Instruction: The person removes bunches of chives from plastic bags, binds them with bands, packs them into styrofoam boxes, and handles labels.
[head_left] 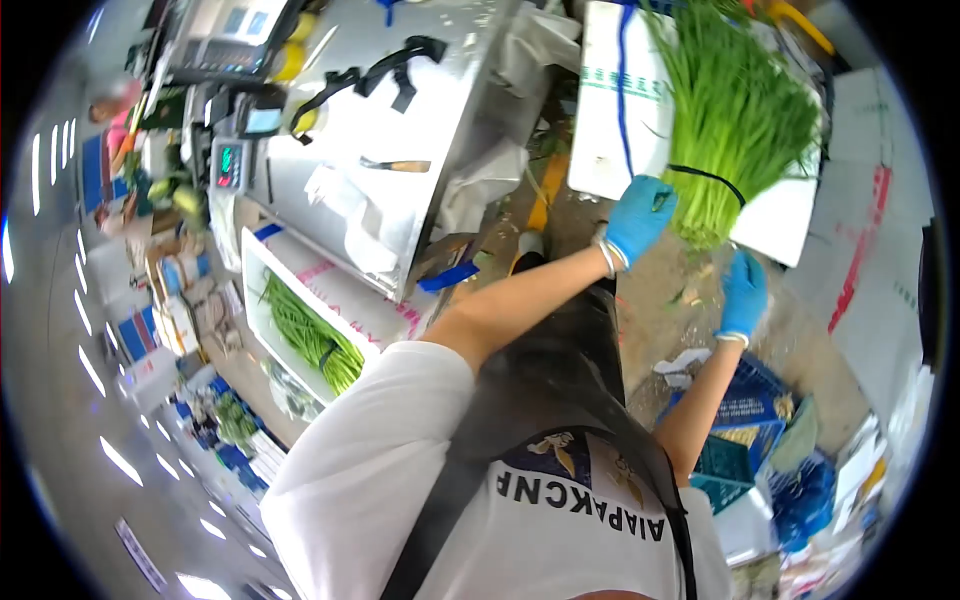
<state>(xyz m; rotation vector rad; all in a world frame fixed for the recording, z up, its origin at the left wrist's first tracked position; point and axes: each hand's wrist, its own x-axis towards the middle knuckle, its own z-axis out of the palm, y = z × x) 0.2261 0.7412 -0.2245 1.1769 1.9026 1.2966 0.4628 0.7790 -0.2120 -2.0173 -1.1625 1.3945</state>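
We see a large bundle of long green stalks (735, 120) lying across the white foam board (615, 150), its cut ends out past the board's near edge. A black band (708, 177) already goes around the stalks near those ends, so the tying looks done; it appears snug, with the leafy part fanned loosely beyond it. What is left we cannot tell from this view.

Our gloved left hand (638, 220) is at the board's near edge, just beside the bundle's base, fingers curled; a dark green bit shows at them, but we cannot tell whether they grip it. Our gloved right hand (742, 295) is just in front of the board, apart from the stalks, fingers bent; we cannot tell if they hold anything.

A blue strap (623, 90) crosses the board's left part. Left of the board, the metal surface (440, 110) bears a wooden-handled tool (408, 166) and black strips (400, 70). Farther left of the board, a second, banded bundle (305, 330) rests in a white box (285, 262).
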